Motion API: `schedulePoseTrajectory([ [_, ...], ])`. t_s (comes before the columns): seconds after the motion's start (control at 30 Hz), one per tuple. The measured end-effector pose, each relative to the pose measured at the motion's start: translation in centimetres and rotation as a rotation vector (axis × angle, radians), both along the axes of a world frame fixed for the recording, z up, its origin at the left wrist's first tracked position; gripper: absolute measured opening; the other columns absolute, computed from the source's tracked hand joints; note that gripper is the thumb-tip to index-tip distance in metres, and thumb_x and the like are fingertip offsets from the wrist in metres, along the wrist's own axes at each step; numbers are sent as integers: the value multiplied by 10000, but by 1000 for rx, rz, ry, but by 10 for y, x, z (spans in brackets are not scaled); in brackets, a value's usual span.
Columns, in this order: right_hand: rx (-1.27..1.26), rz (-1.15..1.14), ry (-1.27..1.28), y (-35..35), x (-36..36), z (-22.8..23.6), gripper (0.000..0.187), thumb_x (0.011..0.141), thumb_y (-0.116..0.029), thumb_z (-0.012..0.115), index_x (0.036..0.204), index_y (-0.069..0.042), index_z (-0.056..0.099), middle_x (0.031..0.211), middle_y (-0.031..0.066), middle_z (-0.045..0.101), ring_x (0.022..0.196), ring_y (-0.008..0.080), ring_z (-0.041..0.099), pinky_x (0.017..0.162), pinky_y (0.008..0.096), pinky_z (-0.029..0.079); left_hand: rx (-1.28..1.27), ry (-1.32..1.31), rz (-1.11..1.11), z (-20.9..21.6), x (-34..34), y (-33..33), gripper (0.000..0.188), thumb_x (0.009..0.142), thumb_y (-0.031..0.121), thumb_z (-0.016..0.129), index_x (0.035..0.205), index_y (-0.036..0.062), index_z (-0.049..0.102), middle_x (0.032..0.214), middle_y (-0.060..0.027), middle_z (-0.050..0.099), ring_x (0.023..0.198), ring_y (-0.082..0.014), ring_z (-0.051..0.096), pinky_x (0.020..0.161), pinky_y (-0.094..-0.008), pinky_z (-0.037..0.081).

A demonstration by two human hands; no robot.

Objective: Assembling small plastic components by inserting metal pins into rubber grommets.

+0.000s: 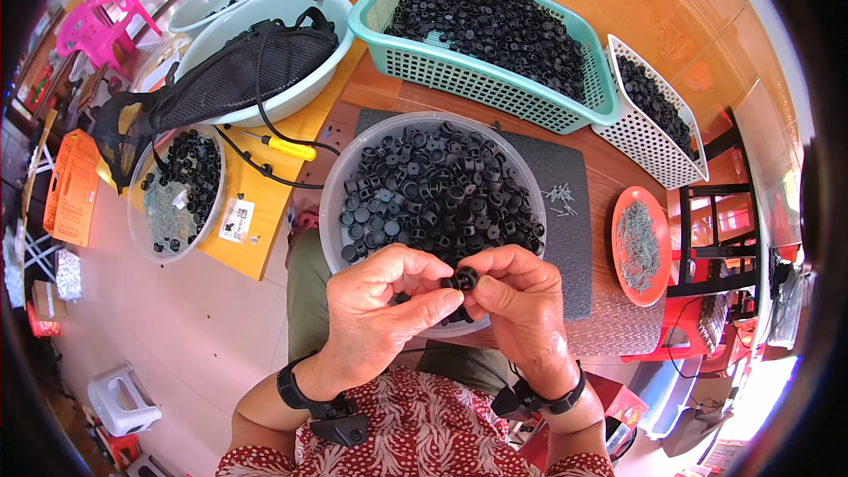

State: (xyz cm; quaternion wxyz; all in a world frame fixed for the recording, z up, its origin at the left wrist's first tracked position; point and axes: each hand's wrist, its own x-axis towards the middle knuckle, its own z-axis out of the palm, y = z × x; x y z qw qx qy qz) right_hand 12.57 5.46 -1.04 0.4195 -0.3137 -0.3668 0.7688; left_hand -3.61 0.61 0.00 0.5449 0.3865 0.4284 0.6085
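Note:
Over the front of a clear round tub, my two hands meet at a small black round plastic part. My left hand pinches it from the left between thumb and fingers. From the other side, the thumb and bent fingers of my right hand close on the same part. Its exact kind is too small to make out. Beneath them, many loose black plastic parts fill the tub, some ring-shaped, some like caps. My hands cover the tub's near edge in part.
A green basket and a white basket, both holding black parts, stand behind. Right lies an orange plate of screws; loose screws rest on a dark mat. Left are a yellow screwdriver and a pale basin.

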Motion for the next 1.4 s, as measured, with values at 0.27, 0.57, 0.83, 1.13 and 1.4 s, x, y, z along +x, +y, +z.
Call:
schedulePoseTrajectory([
  [0.27, -4, 13, -24, 0, -1, 3, 186, 828, 20, 622, 1014, 32, 621, 859, 85, 652, 689, 93, 566, 596, 214, 453, -25, -9, 38, 0, 2, 0, 174, 784, -14, 689, 932, -36, 600, 862, -65, 636, 736, -94, 604, 661, -218, 488],
  [0.57, -16, 16, -77, 1, -1, 11, 172, 848, -16, 598, 1010, 41, 616, 867, 81, 637, 684, 98, 540, 619, 224, 441, 165, 352, 184, -9, 6, 0, 198, 720, 1, 737, 883, -18, 628, 778, -39, 597, 618, -58, 538, 547, -199, 435],
  [0.83, -32, 27, -105, 1, -4, 15, 216, 851, 1, 575, 1062, 24, 619, 843, 52, 616, 712, 95, 544, 609, 227, 429, 161, 328, 202, -11, 7, 1, 188, 722, -15, 718, 885, -18, 626, 779, -41, 597, 615, -56, 534, 542, -199, 433],
  [1.13, -118, 40, -85, 4, -3, 19, 190, 863, -26, 572, 1039, 27, 617, 829, 51, 615, 723, 96, 557, 611, 224, 425, 126, 324, 217, -9, 9, 2, 177, 726, -24, 706, 885, -11, 629, 778, -39, 604, 619, -57, 547, 547, -193, 438],
  [1.4, -120, 34, -104, 4, -5, 18, 200, 873, -31, 565, 1058, 30, 612, 826, 57, 618, 725, 93, 560, 617, 224, 429, 160, 375, 229, -7, 8, 4, 174, 730, -27, 703, 886, -10, 626, 783, -50, 602, 617, -67, 567, 539, -196, 447],
])
